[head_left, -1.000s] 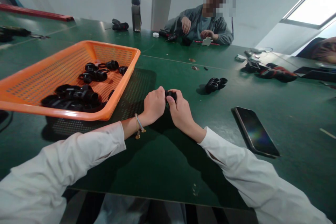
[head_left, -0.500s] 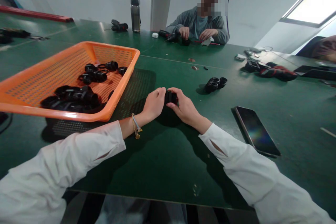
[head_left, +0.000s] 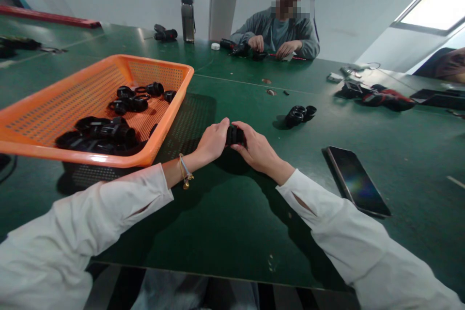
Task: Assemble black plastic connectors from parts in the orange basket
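Observation:
Between my hands, just above the green table (head_left: 218,232), is a small black cylindrical plastic part (head_left: 235,136). My left hand (head_left: 213,140) is closed round its left end, the thumb on top. My right hand (head_left: 256,146) grips the other end between thumb and fingers. Much of the part is hidden by the fingers. To the left stands an orange basket (head_left: 170,120) with several black plastic fittings (head_left: 105,131) in it. Beyond my right hand, a cluster of similar black fittings (head_left: 301,115) lies on the table.
A phone (head_left: 358,181) lies right of my right forearm. Across the table a co-worker (head_left: 278,34) handles small parts beside a power drill (head_left: 234,48). A bottle (head_left: 187,18) stands at the back, and red and black tools (head_left: 381,97) lie at the far right.
Both hands stay on the black part at nearly the same place. My left hand has turned slightly, its fingers a little straighter. The co-worker's hands have shifted slightly.

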A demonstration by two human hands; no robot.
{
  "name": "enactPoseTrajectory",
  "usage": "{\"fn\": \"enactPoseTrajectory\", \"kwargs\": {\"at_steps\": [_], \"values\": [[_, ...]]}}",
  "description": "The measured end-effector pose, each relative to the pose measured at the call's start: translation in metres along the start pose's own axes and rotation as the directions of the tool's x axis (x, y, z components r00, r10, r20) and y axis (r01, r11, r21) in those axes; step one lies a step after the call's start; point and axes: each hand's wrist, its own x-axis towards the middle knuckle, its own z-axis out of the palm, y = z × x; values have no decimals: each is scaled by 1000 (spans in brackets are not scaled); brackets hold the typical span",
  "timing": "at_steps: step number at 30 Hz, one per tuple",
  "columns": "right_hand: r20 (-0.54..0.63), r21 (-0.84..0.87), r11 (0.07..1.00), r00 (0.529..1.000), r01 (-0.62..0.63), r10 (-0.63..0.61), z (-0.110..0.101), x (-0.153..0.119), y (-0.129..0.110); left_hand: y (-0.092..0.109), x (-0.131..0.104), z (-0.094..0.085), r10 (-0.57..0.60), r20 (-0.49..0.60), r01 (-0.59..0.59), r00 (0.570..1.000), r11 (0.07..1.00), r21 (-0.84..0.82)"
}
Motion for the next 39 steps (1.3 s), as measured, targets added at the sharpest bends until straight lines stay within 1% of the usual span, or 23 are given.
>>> {"fn": "enactPoseTrajectory", "kwargs": {"at_steps": [2,3,7,11,14,17,19,21,23,24,25,27,29,31,34,36,39], "values": [[-22,-3,1000,1000,-8,8,2,0,-2,-1,-1,0,88,-46,-82,995,991,105],[-37,-2,1000,999,-15,15,3,0,-3,-1,-2,0,116,-62,-105,991,982,157],[-118,20,998,991,-64,66,8,-1,-9,1,-4,-1,165,-68,-135,984,936,326],[-170,52,987,973,-150,156,12,-1,-16,2,-6,0,172,-90,-121,981,906,406],[-202,75,967,946,-245,255,13,1,-23,2,-7,0,199,-98,-133,975,877,461],[-201,108,952,931,-287,304,14,2,-28,3,-9,-1,215,-103,-140,971,864,483],[-182,140,949,935,-282,305,12,2,-28,3,-9,-1,223,-112,-148,968,877,458],[-165,169,955,948,-245,272,10,2,-25,2,-10,-1,244,-127,-179,962,906,383],[-146,184,967,968,-177,205,7,1,-18,-1,-10,-1,254,-123,-220,959,946,237],[-127,188,971,977,-147,172,4,1,-14,-3,-10,0,242,-96,-227,965,964,141],[-112,193,973,983,-124,148,2,0,-9,-4,-9,0,218,-44,-217,975,976,39],[-102,188,975,985,-117,138,-3,-2,0,-6,-7,0,167,110,-152,980,980,-132],[-91,174,976,985,-131,148,-7,-4,7,-8,-4,-1,149,250,-96,957,972,-215],[-71,152,982,989,-116,128,-9,-6,12,-9,-1,-4,166,329,-91,930,969,-231],[-57,109,991,995,-79,85,-10,-7,14,-10,1,-7,195,390,-128,900,973,-190],[-74,85,994,994,-73,80,-9,-7,12,-11,2,-8,213,402,-165,890,975,-152],[-130,77,991,985,-105,115,-6,-7,6,-9,0,-9,244,369,-224,897,970,-97]]}}
